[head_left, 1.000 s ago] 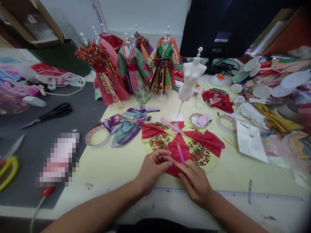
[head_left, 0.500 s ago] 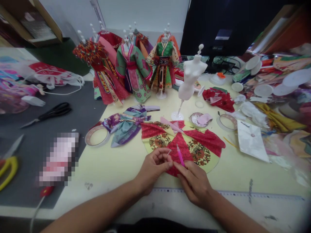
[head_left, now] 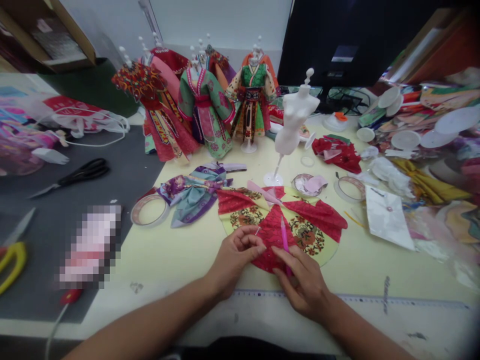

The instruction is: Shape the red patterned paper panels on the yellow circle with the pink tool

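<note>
My left hand (head_left: pixel 240 252) is closed in a pinch above the doll dress. A short strip of tiny white beads (head_left: pixel 257 230) sticks up from its fingers. In my right hand (head_left: pixel 303 280) a slim pink pen-like tool (head_left: pixel 285 237) points up and away, held between the fingers. Both hands are close together over the red front panel. The doll dress (head_left: pixel 277 215), red and pale yellow with dark floral patches, lies spread flat on the table. Part of its lower edge is hidden by my hands.
Beyond the dress stands a bare white doll mannequin (head_left: pixel 296 120). Dressed dolls (head_left: pixel 206 110) line the back. Left lie a purple-teal garment (head_left: pixel 195 192), a tape roll (head_left: pixel 149 210) and black scissors (head_left: pixel 84 172). A ruler (head_left: pixel 393 301) runs along the front; a white packet (head_left: pixel 390 217) sits right.
The pink tool has swung more upright and shifted slightly right in my right hand. My right fingertips have drawn a little apart from my left hand, which stays nearly in place.
</note>
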